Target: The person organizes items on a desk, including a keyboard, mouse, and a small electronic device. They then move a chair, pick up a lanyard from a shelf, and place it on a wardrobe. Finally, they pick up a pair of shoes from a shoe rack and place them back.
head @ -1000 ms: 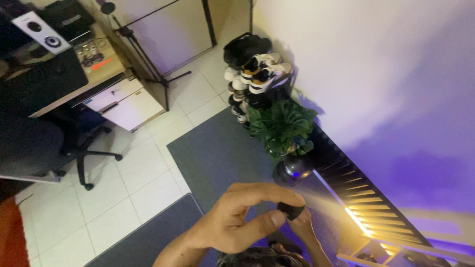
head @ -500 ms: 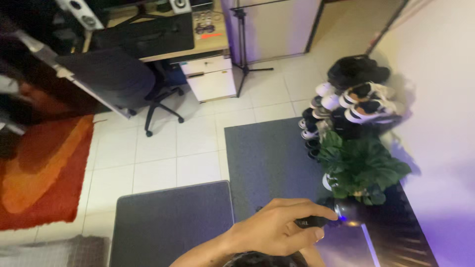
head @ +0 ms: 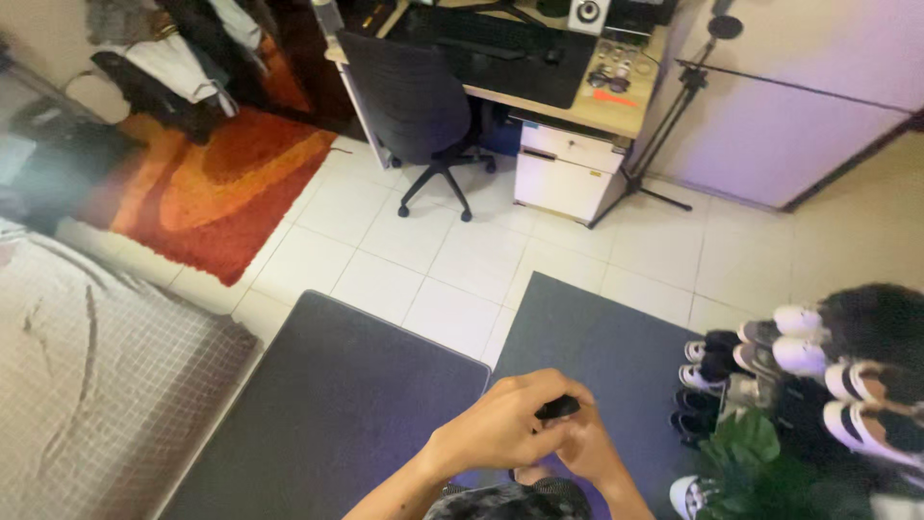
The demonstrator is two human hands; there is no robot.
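Note:
Low in the middle of the head view, my left hand [head: 500, 424] and my right hand [head: 582, 453] are pressed together in front of me. Between the fingers sits a small black object [head: 557, 408], pinched by my left thumb and fingers. My right hand lies under and behind it, touching the left hand; whether it also grips the object is unclear. Both hands hover above the dark grey mats [head: 337, 404] on the white tiled floor [head: 452, 260].
A shoe rack with several sneakers [head: 818, 371] and a green plant [head: 760, 472] stand at the right. A black office chair [head: 414, 106], a desk [head: 539, 58] with drawers and a stand [head: 664, 125] are ahead. An orange rug [head: 221, 183] and a bed [head: 87, 376] lie left.
The view has swung left, away from the wall and plant toward the desk, rug and bed. My hands stay together on the small black object.

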